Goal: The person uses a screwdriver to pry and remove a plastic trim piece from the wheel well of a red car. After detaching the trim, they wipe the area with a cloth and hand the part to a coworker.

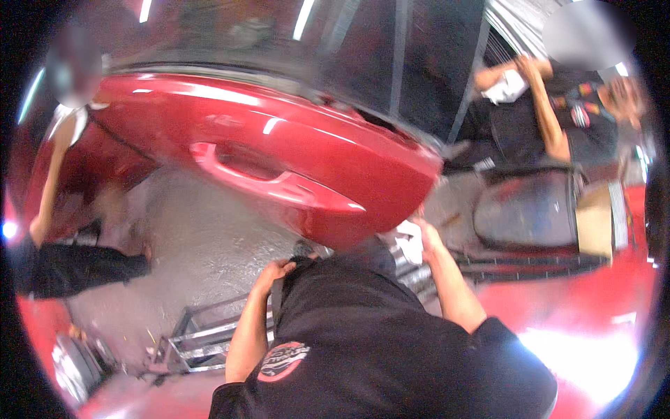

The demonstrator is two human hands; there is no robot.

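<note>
In front of me is a glossy red car door [307,153] with a red door handle [244,174] and dark window glass above it. My right hand [428,239] is closed on a crumpled white cloth [410,244], close beside the door's lower right edge. My left hand [278,272] is at my waist, fingers curled against black fabric. What it grips, if anything, is hidden by that dark clothing. Both hands are near my body, with the left apart from the door.
At left, a person's arm [52,174] reaches to the car with a white cloth [78,126]. Another person [551,112] at right holds a white cloth [506,87]. A metal frame [209,335] stands low at left. A dark bin-like container [523,209] and cardboard [594,223] are at right.
</note>
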